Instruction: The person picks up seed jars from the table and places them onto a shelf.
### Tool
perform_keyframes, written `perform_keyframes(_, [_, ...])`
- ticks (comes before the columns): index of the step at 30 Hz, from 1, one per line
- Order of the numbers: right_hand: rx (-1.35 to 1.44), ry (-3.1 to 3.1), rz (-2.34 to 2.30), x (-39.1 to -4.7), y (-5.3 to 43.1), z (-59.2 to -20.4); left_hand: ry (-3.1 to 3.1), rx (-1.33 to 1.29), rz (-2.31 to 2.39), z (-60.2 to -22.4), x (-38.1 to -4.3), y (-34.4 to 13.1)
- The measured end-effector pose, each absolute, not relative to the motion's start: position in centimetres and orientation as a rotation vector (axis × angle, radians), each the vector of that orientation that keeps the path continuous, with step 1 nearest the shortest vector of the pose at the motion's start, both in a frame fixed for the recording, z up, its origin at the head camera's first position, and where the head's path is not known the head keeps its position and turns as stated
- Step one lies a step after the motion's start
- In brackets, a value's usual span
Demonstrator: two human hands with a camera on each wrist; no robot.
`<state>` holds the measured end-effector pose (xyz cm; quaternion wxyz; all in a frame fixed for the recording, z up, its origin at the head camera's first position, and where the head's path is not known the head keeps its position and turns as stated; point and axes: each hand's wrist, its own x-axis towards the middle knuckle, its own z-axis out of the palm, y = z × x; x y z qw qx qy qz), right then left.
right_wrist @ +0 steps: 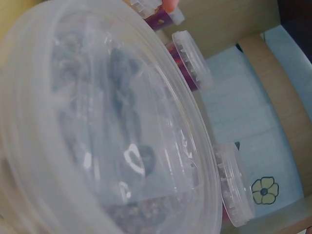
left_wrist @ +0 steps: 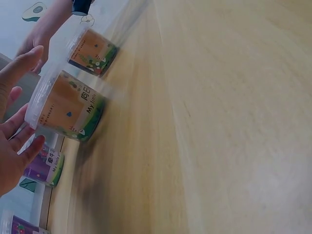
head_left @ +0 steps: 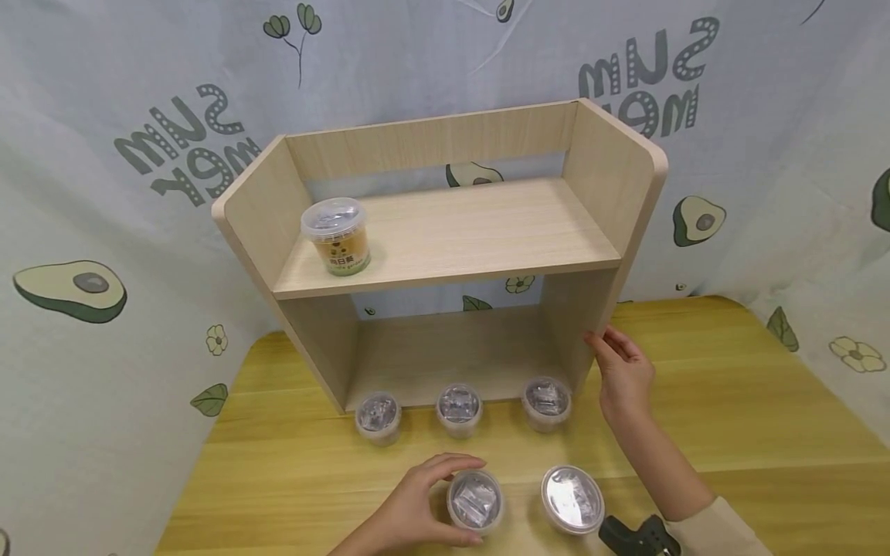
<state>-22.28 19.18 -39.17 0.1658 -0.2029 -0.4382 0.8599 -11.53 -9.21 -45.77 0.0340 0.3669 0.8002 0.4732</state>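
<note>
Holding a lidded cup at its rim.
We see the cup (head_left: pixel 476 502) upright on the counter (head_left: pixel 278 494), before the shelf (head_left: pixel 480 224) and beside a second cup (head_left: pixel 573 500); the left hand (head_left: pixel 424 502) curls fingers and thumb round its lid, and the right hand (head_left: pixel 626 378) pinches the shelf's side edge. We judge the cup light, smooth, rather slippery, with a thin wall that may dent; we favour a gentle hold just below the lid.

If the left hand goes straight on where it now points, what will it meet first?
Most likely the cup that the left hand curves around; whether they touch, I cannot tell. Beyond it stands another cup.
</note>
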Motion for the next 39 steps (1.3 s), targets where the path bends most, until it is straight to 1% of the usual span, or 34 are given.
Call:
perform_keyframes(6, [-0.584, -1.239, 2.457, -22.25, 19.11, -39.13, 2.419, 1.063, 1.436, -45.64, -11.46, -9.18])
perform_keyframes(17, [-0.602, -1.236, 2.497, -22.19, 19.15, -39.13, 2.543, 1.052, 1.24, -46.41, -11.67, -8.9])
perform_keyframes(33, [-0.586, -1.24, 2.492, -22.22, 19.24, -39.3, 2.485, 0.915, 1.289, -46.5, -11.65, -8.82])
perform_keyframes(39, [-0.59, -1.223, 2.516, -22.25, 19.33, -39.21, 2.475, 0.914, 1.32, -46.59, -11.76, -8.82])
